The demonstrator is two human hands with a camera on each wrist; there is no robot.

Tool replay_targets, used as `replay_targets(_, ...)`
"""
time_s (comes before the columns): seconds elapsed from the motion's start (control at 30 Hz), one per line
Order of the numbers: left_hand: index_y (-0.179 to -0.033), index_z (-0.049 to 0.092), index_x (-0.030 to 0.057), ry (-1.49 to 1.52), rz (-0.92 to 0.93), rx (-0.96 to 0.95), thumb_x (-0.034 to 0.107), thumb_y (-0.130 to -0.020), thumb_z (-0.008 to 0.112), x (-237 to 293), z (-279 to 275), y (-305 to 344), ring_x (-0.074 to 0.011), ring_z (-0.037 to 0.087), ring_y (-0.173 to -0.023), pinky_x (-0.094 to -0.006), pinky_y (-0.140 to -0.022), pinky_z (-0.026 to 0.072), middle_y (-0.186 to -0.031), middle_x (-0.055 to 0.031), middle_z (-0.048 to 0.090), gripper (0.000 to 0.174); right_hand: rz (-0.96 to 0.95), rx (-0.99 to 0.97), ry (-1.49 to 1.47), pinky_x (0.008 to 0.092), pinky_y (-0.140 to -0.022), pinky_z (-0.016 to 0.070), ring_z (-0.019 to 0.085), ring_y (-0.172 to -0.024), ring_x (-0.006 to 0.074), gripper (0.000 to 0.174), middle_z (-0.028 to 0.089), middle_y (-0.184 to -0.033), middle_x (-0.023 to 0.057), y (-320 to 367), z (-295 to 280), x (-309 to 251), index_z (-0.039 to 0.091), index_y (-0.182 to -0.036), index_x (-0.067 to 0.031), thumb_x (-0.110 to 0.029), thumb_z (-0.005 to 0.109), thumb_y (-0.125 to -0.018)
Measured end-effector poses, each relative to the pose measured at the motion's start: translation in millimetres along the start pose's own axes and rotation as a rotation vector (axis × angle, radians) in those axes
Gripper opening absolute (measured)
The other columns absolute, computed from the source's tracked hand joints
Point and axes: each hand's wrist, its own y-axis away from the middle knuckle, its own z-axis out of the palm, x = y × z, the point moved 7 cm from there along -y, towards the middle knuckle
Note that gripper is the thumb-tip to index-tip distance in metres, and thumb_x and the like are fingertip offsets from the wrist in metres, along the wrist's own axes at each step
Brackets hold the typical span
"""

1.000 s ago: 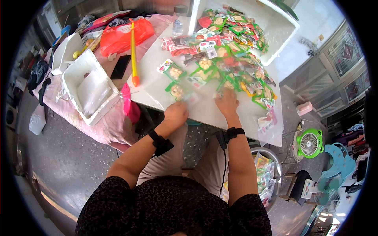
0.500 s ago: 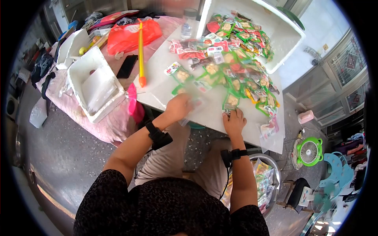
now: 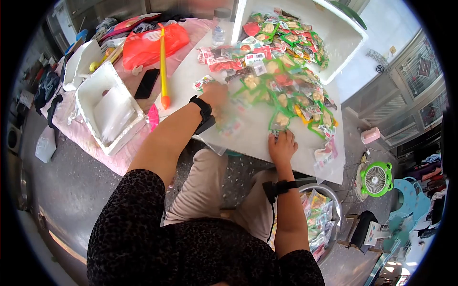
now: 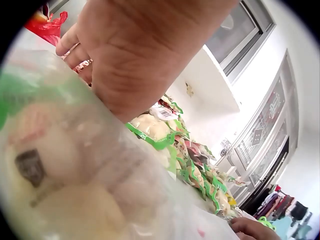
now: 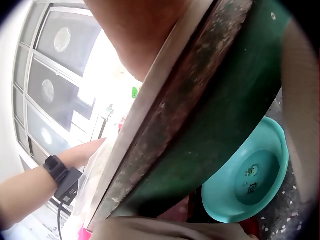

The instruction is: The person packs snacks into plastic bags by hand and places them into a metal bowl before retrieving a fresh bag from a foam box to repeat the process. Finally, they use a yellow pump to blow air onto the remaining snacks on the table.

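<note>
My left hand [image 3: 214,94] reaches across the table, its fingers at a green-and-white snack packet [image 3: 203,82]. A clear packet with pale pieces [image 4: 65,185] fills the lower left of the left wrist view, right below that hand; blur hides the grip. Near the table's front edge, my right hand [image 3: 284,147] holds the lower end of a green-edged packet [image 3: 279,120] of pale pieces, which lies flat. Beyond both hands spreads a pile of similar packets [image 3: 305,90], some red and some yellow. In the right wrist view the fingers are hidden.
A white foam box [image 3: 343,62] lies behind the pile with packets spilling from it. To the left are a yellow stick [image 3: 163,66], a phone [image 3: 147,84] and another foam box [image 3: 90,128]. A metal basin [image 3: 338,209] of packets stands beside my right leg.
My left hand has moved forward from the table's front edge to the packet at the left. My right hand drew back toward the edge with a green-edged packet, then stayed there.
</note>
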Motion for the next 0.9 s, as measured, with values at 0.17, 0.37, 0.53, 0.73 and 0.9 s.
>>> replay_targets(0.17,-0.096,0.053,0.0080,-0.136,0.058,0.035,0.011,-0.069,0.050,1.2,1.8,-8.9,-0.0289,0.054,-0.086,-0.0379,-0.070,0.0448,-0.094,-0.0131,0.054,0.027,0.001,0.023,-0.012,0.0495,-0.080,0.0273,0.039,-0.105,0.0277,0.033,0.046,-0.107,0.0113,0.4,4.2,4.2,0.053,-0.086,-0.0052,-0.033,0.055,-0.069)
replay_targets(0.37,-0.089,0.053,0.0063,-0.148,0.029,0.205,0.009,-0.074,0.044,-9.5,-48.0,-6.0,-0.0264,0.057,-0.081,-0.0377,-0.067,0.0455,-0.090,-0.0120,0.056,0.018,0.019,0.008,-0.037,0.0493,-0.081,0.0264,0.038,-0.106,0.0275,0.033,0.045,-0.110,0.0116,-0.2,3.3,6.4,0.053,-0.087,-0.0050,-0.033,0.055,-0.069)
replay_targets(0.53,-0.084,0.051,0.0039,0.237,-0.087,0.464,0.014,-0.073,0.046,-34.6,-112.3,13.1,-0.0284,0.056,-0.080,-0.0377,-0.067,0.0452,-0.093,-0.0140,0.056,0.016,0.031,0.010,-0.072,0.0492,-0.082,0.0259,0.038,-0.106,0.0282,0.033,0.045,-0.110,0.0119,1.1,3.1,7.5,0.054,-0.088,-0.0051,-0.031,0.056,-0.068)
replay_targets(0.73,-0.083,0.045,0.0062,1.705,-0.031,0.220,0.011,-0.079,0.047,-35.2,-81.4,58.3,-0.0170,0.052,-0.069,-0.0328,-0.065,0.0465,-0.076,-0.0035,0.047,0.006,-0.019,0.168,-0.068,0.0492,-0.083,0.0263,0.037,-0.106,0.0312,0.038,0.044,-0.108,0.0148,2.7,-18.1,2.1,0.050,-0.097,-0.0044,-0.029,0.058,-0.068)
replay_targets(0.9,-0.081,0.044,0.0069,1.984,0.025,-0.085,0.007,-0.080,0.045,3.2,-42.9,113.0,-0.0180,0.053,-0.078,-0.0343,-0.069,0.0459,-0.082,-0.0047,0.050,0.001,0.297,-0.069,-1.262,0.0372,-0.079,0.0362,0.046,-0.098,0.0242,0.035,0.048,-0.105,0.0115,6.4,-31.3,-14.1,0.047,-0.102,-0.0032,-0.027,0.055,-0.077)
